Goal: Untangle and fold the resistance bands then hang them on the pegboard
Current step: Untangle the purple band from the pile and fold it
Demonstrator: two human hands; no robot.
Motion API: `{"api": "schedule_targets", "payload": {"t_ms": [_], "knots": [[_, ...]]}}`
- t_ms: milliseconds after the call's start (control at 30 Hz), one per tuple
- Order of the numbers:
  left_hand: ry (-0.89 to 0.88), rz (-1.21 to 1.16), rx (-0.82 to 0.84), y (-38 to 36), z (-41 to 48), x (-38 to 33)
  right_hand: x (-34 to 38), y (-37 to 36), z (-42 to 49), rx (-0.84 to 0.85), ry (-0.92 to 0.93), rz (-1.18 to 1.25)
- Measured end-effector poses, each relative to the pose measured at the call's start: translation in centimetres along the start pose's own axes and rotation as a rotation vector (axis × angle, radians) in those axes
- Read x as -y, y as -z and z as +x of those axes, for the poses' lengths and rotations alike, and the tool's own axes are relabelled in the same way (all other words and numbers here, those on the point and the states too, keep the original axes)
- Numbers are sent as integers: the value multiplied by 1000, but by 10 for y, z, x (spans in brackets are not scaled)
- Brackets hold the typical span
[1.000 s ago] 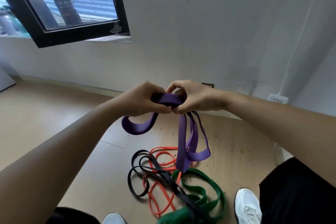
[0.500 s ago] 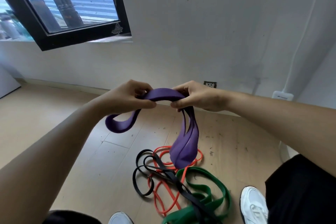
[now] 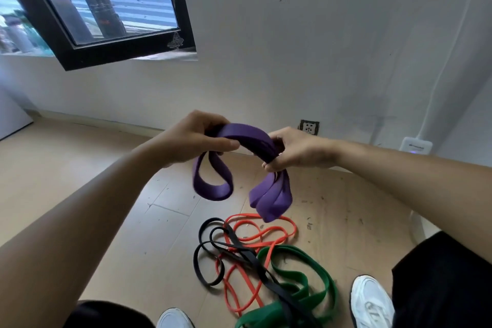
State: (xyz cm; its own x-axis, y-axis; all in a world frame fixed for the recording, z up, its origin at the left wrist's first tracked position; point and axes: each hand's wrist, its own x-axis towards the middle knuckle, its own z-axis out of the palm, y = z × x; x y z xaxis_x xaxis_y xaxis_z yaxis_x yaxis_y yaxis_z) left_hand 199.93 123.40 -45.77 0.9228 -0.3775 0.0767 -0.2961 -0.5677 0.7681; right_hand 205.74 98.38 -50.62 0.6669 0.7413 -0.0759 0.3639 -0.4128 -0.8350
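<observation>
The purple band point(image 3: 250, 136) is held in the air above the tangle point(image 3: 255, 261) on the floor, stretched as a short arch of stacked layers between the two hands.

The left hand point(image 3: 191, 141) grips the arch's left end. Its thumb lies nearly straight along the near side of the band, and the other fingers are curled over the top and far side, so the band sits pinched between thumb and fingers. Below this hand, one open loop of the band hangs down toward the tangle.

The right hand point(image 3: 298, 149) holds the arch's right end. Its fingers point(image 3: 271, 165) are curled close together round several layers at once, and the bundle passes through the closed fist. Its thumb cannot be made out. From under the fist a thicker fold of several loops droops, its lowest tip just over the far edge of the tangle.

The tangle itself is made of an orange band point(image 3: 295, 229), a black band point(image 3: 266, 277) and a green band point(image 3: 285, 250), crossing one another; neither hand touches them.

One white shoe point(image 3: 370, 301) stands right of the tangle, and another point(image 3: 174, 318) to its near left. A wall socket point(image 3: 308, 127) is on the wall beyond the tangle.
</observation>
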Motion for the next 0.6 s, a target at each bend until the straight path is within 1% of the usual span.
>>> {"api": "schedule_targets", "payload": {"t_ms": [100, 200, 433, 533, 600], "knots": [[75, 50, -2, 8, -6, 10, 3, 9, -1, -27, 18, 84], [109, 95, 36, 7, -8, 15, 11, 14, -4, -3, 61, 123], [17, 40, 32, -18, -1, 0, 21, 9, -2, 96, 84, 132], [11, -5, 14, -17, 1, -3, 18, 13, -5, 88, 63, 122], [5, -10, 0, -16, 3, -6, 16, 18, -6, 65, 48, 70]]}}
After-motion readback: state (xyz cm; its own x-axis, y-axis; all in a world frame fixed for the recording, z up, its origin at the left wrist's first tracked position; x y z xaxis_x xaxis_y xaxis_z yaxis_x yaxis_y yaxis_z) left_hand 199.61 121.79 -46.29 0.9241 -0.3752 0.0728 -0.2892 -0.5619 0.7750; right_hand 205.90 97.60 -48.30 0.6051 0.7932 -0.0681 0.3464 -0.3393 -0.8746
